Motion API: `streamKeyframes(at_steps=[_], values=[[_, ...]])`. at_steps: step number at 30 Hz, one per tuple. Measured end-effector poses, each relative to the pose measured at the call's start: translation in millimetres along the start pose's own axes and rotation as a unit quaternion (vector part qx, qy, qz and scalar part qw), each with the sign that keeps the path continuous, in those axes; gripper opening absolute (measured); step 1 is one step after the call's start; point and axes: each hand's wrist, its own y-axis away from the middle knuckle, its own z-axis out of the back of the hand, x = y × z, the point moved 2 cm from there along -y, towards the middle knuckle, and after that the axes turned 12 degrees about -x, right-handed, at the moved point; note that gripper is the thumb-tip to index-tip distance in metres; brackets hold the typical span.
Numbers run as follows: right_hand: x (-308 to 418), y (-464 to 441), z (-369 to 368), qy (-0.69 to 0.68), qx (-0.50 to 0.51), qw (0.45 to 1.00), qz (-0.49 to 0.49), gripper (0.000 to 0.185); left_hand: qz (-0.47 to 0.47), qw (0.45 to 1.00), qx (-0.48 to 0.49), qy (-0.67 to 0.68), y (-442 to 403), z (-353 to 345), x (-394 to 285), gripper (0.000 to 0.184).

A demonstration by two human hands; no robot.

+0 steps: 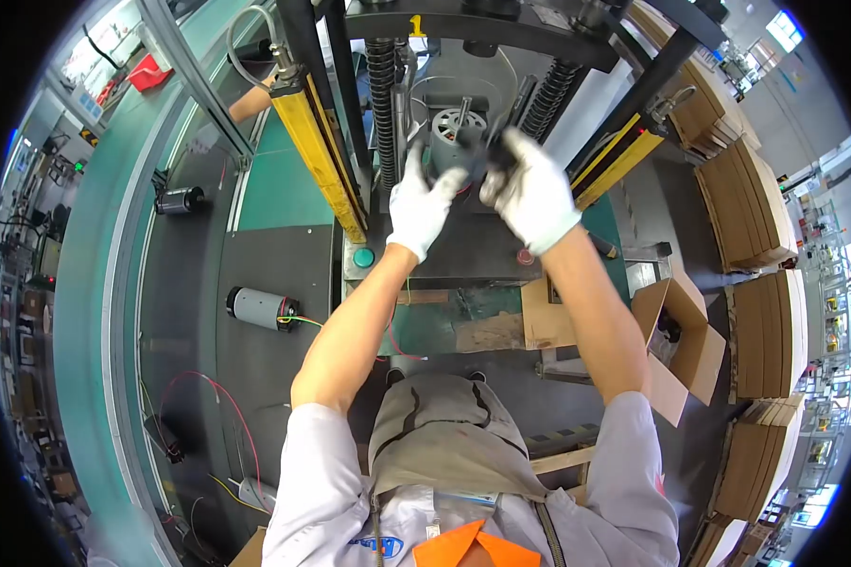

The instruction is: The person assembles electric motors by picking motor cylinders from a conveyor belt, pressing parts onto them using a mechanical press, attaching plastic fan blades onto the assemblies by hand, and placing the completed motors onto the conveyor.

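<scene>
One grey cylinder (pixel 444 156) stands upright at the upper centre of the frame, between the coiled springs (pixel 382 113) of a black press frame (pixel 482 33). As far as the picture shows, the work is partway along: the cylinder is within the frame, its slotted top (pixel 459 124) uncovered and a shaft (pixel 464 111) rising from it, while a dark part (pixel 490 151) is in the hand beside it rather than seated. How much is left cannot be judged from this alone.

The right hand (pixel 534 194), in a white glove, is closed about that dark part, fingers curled; motion blurs it, so its shape is, in fairness, hard to make out. The left hand (pixel 421 203), gloved too, is partly open just left of the cylinder, thumb and fingers spread; whether it touches the metal, I cannot tell.

Below the hands are a green button (pixel 363 257) and a red button (pixel 525 256), neither being touched. Left of centre, another grey cylinder (pixel 260 309) lies on its side with wires trailing. Another person's arm (pixel 252 102) reaches in at the upper left, well apart from these hands.
</scene>
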Motion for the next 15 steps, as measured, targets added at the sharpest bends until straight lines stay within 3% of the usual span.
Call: streamKeyframes(at_steps=[2, 4, 5, 6, 10, 12, 13, 14, 15], values=[[24.5, -13.3, -19.2, -0.004, 0.004, 0.998, 0.066, 0.019, -0.029, 0.983, 0.024, -0.179, -14.4, -14.1, -7.8, 0.105], [31.4, -48.0, -25.8, 0.017, 0.036, 0.995, 0.095, 0.023, -0.082, 0.971, 0.032, -0.223, -28.3, -22.2, -5.5, 0.110], [31.1, -60.5, -30.1, 0.033, 0.021, 0.995, 0.087, 0.023, -0.109, 0.970, 0.022, -0.216, -30.9, -21.5, -7.9, 0.111], [29.1, -72.5, -32.4, 0.048, 0.004, 0.996, 0.076, 0.023, -0.060, 0.971, 0.063, -0.223, -33.2, -20.9, -5.4, 0.110], [21.6, -99.7, -31.5, 0.118, 0.032, 0.991, 0.046, 0.024, -0.062, 0.973, 0.099, -0.200, -43.7, -14.9, 1.2, 0.104], [25.8, -96.4, -36.1, 0.049, 0.110, 0.993, -0.011, 0.033, -0.148, 0.970, 0.070, -0.181, -47.4, -16.8, 13.6, 0.105], [27.2, -113.5, -23.1, 0.092, 0.141, 0.986, 0.001, 0.031, -0.230, 0.959, -0.005, -0.167, -46.9, -21.8, 24.2, 0.081], [29.0, -129.5, -10.8, 0.134, 0.174, 0.976, 0.014, 0.030, -0.212, 0.962, 0.019, -0.172, -45.7, -19.7, 20.0, 0.083], [25.0, -74.2, -43.8, 0.093, 0.060, 0.992, 0.067, 0.028, -0.160, 0.966, 0.058, -0.193, -47.2, -15.6, 13.2, 0.081]])
